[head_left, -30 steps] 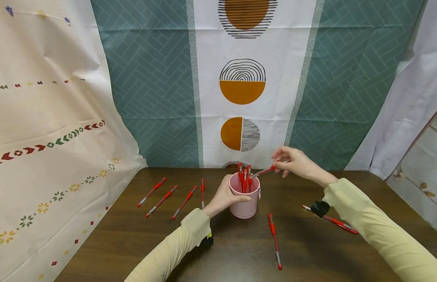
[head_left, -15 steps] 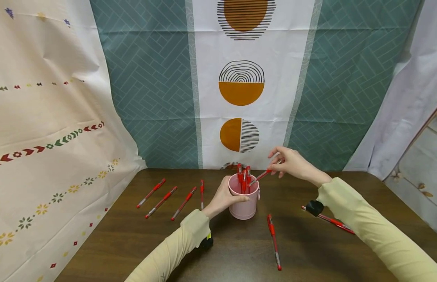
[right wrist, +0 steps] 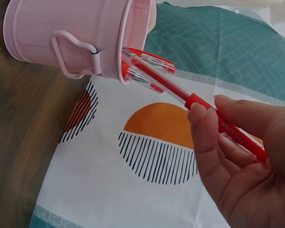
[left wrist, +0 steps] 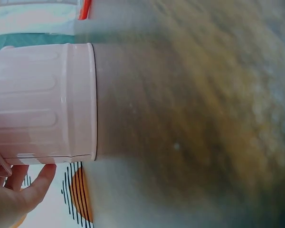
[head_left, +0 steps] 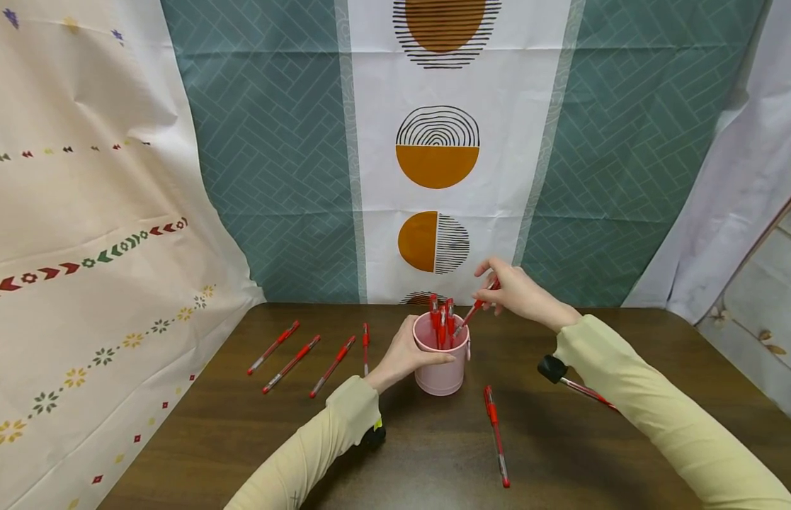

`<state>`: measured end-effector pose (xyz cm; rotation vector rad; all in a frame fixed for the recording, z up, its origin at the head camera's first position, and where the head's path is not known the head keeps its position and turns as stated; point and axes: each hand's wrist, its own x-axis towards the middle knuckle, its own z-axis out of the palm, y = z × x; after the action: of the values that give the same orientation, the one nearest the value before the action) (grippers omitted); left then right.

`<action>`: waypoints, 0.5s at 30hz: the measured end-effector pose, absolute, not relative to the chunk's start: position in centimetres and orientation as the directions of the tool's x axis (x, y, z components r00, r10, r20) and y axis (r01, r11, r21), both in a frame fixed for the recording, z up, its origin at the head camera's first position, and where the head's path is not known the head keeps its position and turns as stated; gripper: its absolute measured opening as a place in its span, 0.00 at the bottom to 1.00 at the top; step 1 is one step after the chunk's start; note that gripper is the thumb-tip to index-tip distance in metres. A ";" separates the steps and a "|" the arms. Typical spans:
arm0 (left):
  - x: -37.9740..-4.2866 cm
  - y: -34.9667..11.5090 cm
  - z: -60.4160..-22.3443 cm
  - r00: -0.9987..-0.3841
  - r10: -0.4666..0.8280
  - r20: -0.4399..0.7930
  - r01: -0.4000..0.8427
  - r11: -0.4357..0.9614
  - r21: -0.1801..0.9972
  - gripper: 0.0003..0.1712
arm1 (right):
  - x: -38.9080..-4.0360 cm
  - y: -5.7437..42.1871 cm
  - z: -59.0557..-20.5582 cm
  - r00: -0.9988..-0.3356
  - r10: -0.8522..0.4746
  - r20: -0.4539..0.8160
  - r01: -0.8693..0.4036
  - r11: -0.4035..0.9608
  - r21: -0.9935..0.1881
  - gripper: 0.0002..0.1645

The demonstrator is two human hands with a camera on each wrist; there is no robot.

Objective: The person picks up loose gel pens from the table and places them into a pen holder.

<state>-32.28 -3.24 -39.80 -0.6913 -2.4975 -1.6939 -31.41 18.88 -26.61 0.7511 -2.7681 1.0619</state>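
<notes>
A pink metal bucket (head_left: pixel 441 375) stands upright on the table with several red pens (head_left: pixel 442 320) leaning inside it. My left hand (head_left: pixel 409 358) grips its left side, thumb across the front below the rim; in the left wrist view, fingers (left wrist: pixel 35 187) touch the bucket's wall (left wrist: pixel 38 99). Up and to the right of the bucket, my right hand (head_left: pixel 513 292) pinches a red pen (head_left: pixel 474 309) that slants down into the mouth. In the right wrist view the held pen (right wrist: pixel 204 102) lies between thumb and fingertips, its clear end just inside the rim (right wrist: pixel 125 42).
Several red pens lie on the table left of the bucket, one of them a pen (head_left: pixel 333 367) near my left forearm. Another pen (head_left: pixel 496 435) lies in front, right of centre. A further pen (head_left: pixel 589 392) is partly covered by my right sleeve. A patterned curtain (head_left: pixel 293 177) hangs behind the table.
My right hand has moved left, and the pen in it has tilted steeper, its lower end now farther into the bucket's mouth. The left hand and the bucket have stayed in place.
</notes>
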 end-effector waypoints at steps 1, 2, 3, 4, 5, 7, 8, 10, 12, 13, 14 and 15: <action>-32.3 -3.2 -39.8 -0.900 0.335 0.280 0.384 0.301 0.873 0.46 | -31.5 18.8 -26.6 -0.873 -0.424 0.239 -0.476 0.641 -0.602 0.20; -32.3 -3.2 -39.8 -0.900 0.336 0.278 0.382 0.300 0.874 0.46 | -31.6 18.7 -26.7 -0.870 -0.434 0.232 -0.480 0.643 -0.597 0.20; -32.3 -3.2 -39.8 -0.900 0.336 0.278 0.382 0.298 0.875 0.46 | -31.6 18.6 -26.7 -0.868 -0.444 0.224 -0.483 0.645 -0.592 0.20; -32.3 -3.2 -39.9 -0.900 0.336 0.279 0.382 0.299 0.874 0.46 | -31.7 18.5 -26.8 -0.865 -0.453 0.217 -0.486 0.645 -0.590 0.20; -32.3 -3.2 -39.9 -0.899 0.336 0.281 0.385 0.300 0.873 0.46 | -31.7 18.4 -26.9 -0.860 -0.463 0.215 -0.493 0.643 -0.586 0.20; -32.3 -3.2 -39.9 -0.897 0.338 0.283 0.389 0.304 0.870 0.46 | -31.8 18.2 -27.1 -0.857 -0.471 0.210 -0.496 0.642 -0.584 0.21; -32.3 -3.2 -39.9 -0.896 0.340 0.284 0.391 0.305 0.868 0.47 | -31.9 18.1 -27.2 -0.857 -0.471 0.208 -0.495 0.645 -0.582 0.21; -32.4 -3.2 -39.9 -0.892 0.346 0.292 0.400 0.301 0.866 0.47 | -32.0 17.9 -27.3 -0.858 -0.471 0.203 -0.494 0.652 -0.575 0.22; -32.4 -3.2 -39.8 -0.888 0.351 0.297 0.404 0.287 0.868 0.46 | -32.1 17.5 -27.4 -0.861 -0.469 0.200 -0.492 0.662 -0.566 0.22; -32.4 -3.3 -39.8 -0.886 0.354 0.300 0.406 0.279 0.870 0.46 | -32.2 17.4 -27.4 -0.861 -0.470 0.196 -0.492 0.667 -0.560 0.23; -32.5 -3.3 -39.8 -0.885 0.357 0.300 0.405 0.270 0.873 0.45 | -32.3 17.2 -27.5 -0.859 -0.474 0.193 -0.494 0.670 -0.554 0.23; -32.5 -3.3 -39.8 -0.884 0.359 0.301 0.405 0.263 0.876 0.45 | -32.4 17.1 -27.6 -0.859 -0.476 0.190 -0.495 0.675 -0.547 0.23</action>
<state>-32.47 -3.32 -39.82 -0.7454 -2.4631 -1.7289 -32.42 17.06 -27.65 0.8253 -2.8464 0.9431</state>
